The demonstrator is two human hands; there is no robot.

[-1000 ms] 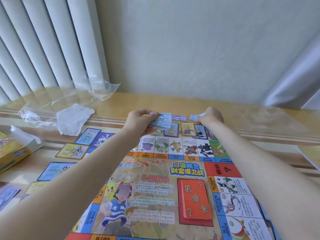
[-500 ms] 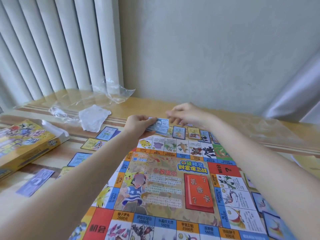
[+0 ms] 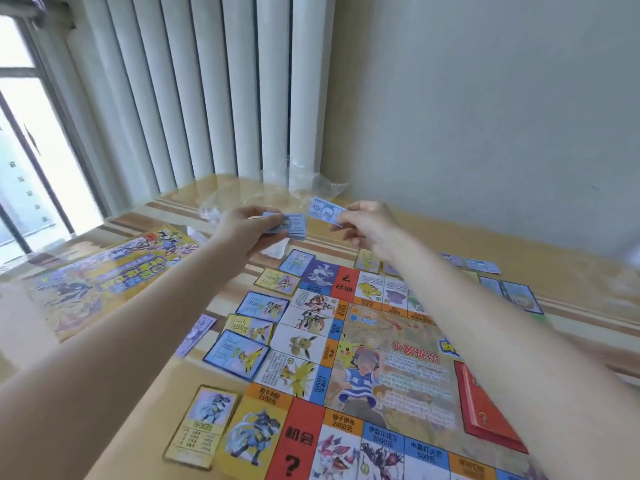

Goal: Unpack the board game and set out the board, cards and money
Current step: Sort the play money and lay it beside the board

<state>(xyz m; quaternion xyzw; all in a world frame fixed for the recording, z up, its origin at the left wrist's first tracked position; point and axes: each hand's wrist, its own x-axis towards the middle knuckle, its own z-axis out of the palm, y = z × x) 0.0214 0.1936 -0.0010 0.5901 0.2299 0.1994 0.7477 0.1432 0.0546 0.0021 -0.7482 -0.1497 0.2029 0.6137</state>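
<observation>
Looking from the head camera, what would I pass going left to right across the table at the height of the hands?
Game box lid → left hand → stack of play money → single blue note → right hand → loose notes lying on the table.

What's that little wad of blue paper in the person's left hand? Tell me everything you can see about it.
The stack of play money is a thin bundle of pale blue paper notes with darker blue print, too blurred to read. The left hand grips its near end, fingers curled round it, so the far end juts out toward the right hand. It is held roughly level in the air above the table's far side, beyond the board, touching only that hand.
</observation>
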